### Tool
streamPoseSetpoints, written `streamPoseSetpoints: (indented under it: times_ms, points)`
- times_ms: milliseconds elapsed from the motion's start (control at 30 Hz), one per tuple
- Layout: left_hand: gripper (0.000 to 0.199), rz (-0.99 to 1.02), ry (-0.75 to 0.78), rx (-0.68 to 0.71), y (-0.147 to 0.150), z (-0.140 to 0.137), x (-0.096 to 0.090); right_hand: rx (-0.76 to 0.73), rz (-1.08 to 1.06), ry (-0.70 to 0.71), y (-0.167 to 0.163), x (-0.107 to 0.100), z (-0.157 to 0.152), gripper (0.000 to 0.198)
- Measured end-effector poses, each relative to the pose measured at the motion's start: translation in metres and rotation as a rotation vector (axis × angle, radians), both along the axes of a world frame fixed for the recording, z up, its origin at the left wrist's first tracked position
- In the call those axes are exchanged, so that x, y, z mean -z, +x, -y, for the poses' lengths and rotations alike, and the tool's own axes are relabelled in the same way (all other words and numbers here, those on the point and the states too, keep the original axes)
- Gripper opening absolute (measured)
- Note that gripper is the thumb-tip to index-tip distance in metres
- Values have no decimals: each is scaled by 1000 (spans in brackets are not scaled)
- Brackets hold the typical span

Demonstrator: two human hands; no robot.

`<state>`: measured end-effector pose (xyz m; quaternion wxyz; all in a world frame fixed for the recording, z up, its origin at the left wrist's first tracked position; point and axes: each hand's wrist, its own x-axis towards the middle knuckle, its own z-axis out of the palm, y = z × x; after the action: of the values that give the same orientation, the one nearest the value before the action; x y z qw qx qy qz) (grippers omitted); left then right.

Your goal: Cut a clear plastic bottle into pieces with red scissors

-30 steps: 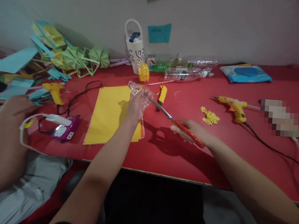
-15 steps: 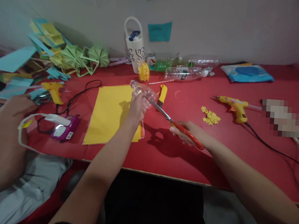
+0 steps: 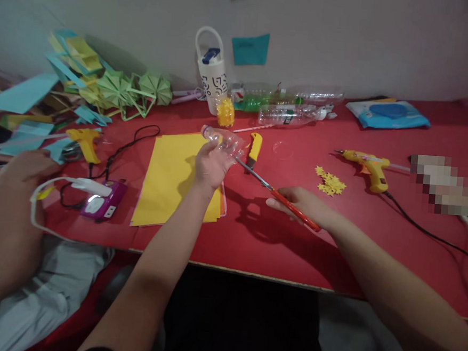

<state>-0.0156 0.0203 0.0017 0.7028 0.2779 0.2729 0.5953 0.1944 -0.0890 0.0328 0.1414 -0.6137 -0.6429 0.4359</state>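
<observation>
My left hand (image 3: 211, 166) is closed around the cut-off top of a clear plastic bottle (image 3: 229, 142), its neck pointing up and left. In my right hand (image 3: 302, 204) is a pair of scissors with red handles (image 3: 296, 209). The metal blades reach up-left to the bottle piece's cut edge, beside my left palm. Beneath my left hand lies a stack of paper with a yellow sheet (image 3: 169, 181) on top. A yellow utility knife (image 3: 254, 149) rests just right of the bottle piece.
Yellow paper stars (image 3: 330, 183) and a yellow glue gun (image 3: 365, 166) lie to the right. Plastic bottles (image 3: 288, 115) and a white tumbler (image 3: 212, 80) line the wall. At left are a second glue gun (image 3: 84, 142), a purple power adapter (image 3: 104, 201) and another person's arm (image 3: 19, 203).
My left hand has turned, showing more of its palm, and shifted slightly left with the bottle piece. The scissor blades now sit closer to the piece's edge.
</observation>
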Motion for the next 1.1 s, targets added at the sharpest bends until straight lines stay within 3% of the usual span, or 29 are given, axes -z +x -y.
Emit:
streamPoseSetpoints:
  times_ms: [200,433,767,1100]
  points:
    - [29,-24,-30,-22,-3,-6,4,44,-161,-86,7,7,-3,59]
    - [12,-24,-31,-28,1,-8,6,59,-222,-103,4,5,0,55]
    - [41,-98,-12,-68,7,-8,13,55,-226,-110,2,6,0,56]
    - [22,-119,-6,-167,12,-4,11,34,-264,-143,-2,10,3,55]
